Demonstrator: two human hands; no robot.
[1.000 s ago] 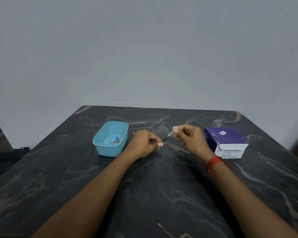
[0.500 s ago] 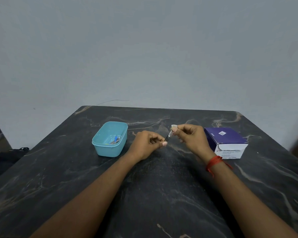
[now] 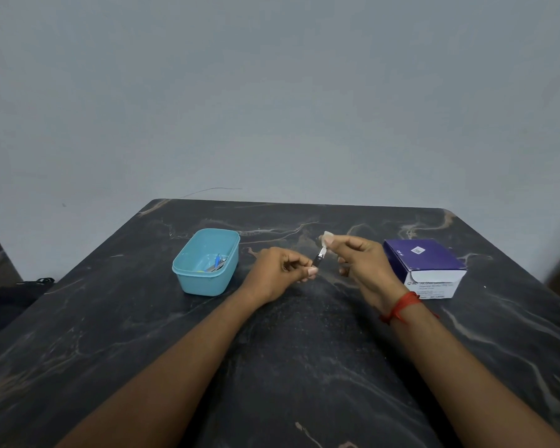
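Note:
Over the middle of the dark marble table (image 3: 304,367), my left hand (image 3: 282,273) grips a small tool (image 3: 319,258) with a dark handle and a short metal tip. The tip points up and to the right. My right hand (image 3: 361,261) pinches a small white swab (image 3: 326,238) between thumb and fingers and holds it against the metal tip. Both hands hover just above the tabletop, a few centimetres apart.
A turquoise plastic tub (image 3: 207,263) stands left of my hands, with several small metal and blue tools lying inside. A purple and white box of alcohol swabs (image 3: 425,266) sits to the right. A red thread (image 3: 401,307) circles my right wrist. A grey wall rises behind the table.
My left hand has lifted slightly, tilting the tool more upright, and my right hand has moved up a little with the swab along the tip.

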